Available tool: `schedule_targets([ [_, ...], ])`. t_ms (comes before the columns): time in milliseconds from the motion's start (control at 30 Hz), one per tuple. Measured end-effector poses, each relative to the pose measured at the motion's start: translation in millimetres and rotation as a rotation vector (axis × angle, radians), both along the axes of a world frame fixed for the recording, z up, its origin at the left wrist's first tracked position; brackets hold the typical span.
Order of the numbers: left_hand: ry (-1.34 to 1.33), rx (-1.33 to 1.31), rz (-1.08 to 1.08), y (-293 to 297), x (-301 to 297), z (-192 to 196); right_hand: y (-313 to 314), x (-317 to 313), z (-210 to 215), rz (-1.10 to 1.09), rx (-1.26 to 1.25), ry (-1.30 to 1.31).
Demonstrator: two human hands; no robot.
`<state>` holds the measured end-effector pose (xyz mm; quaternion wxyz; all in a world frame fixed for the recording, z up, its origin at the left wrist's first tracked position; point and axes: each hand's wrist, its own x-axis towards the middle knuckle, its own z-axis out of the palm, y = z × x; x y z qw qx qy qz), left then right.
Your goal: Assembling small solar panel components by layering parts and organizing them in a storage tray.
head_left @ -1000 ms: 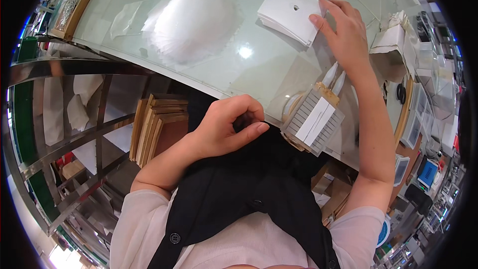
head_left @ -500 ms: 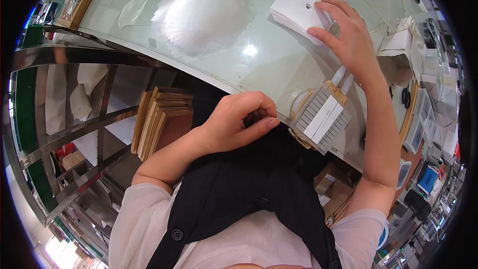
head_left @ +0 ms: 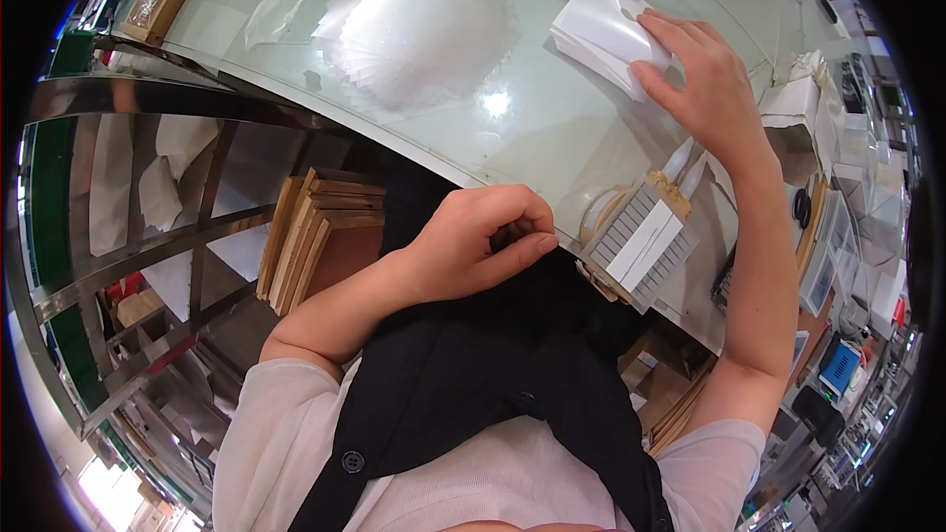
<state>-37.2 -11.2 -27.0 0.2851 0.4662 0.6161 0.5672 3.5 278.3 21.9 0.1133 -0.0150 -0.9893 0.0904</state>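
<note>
My right hand (head_left: 705,84) is at a stack of white sheets (head_left: 596,57) on the glass-topped table. Its thumb and fingers pinch the right edge of the top white sheet (head_left: 619,12), which is glossy, bowed upward and has a small hole near that edge. My left hand (head_left: 483,236) rests by the table's front edge, fingers curled in and thumb close to the index finger, with nothing visible in it. Left of the stack lies a fanned pile of thin translucent sheets (head_left: 424,34).
A grey slotted block (head_left: 641,241) with a white label sits at the table's front edge, beside a tape roll (head_left: 599,212). An open white carton (head_left: 793,113) stands at the right. Wooden boards (head_left: 320,236) lean in a metal rack (head_left: 177,99) below left.
My right hand has bent up the top sheet, which lay flat before. The whole view has shifted slightly. My left hand keeps its pose.
</note>
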Motion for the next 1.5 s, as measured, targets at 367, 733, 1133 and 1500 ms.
schedule_targets([
  [367,-0.253,0.07,-0.017,11,-2,9,-21,27,22,-0.126,0.012,0.311],
  [733,-0.226,0.202,-0.094,-7,-4,56,-121,96,49,0.033,-0.234,0.345],
  [1133,0.085,0.37,-0.157,-15,14,34,-135,191,21,-0.016,-0.864,0.366],
  [1500,0.242,0.309,-0.093,-13,15,37,-126,201,27,-0.22,-0.928,0.333],
])
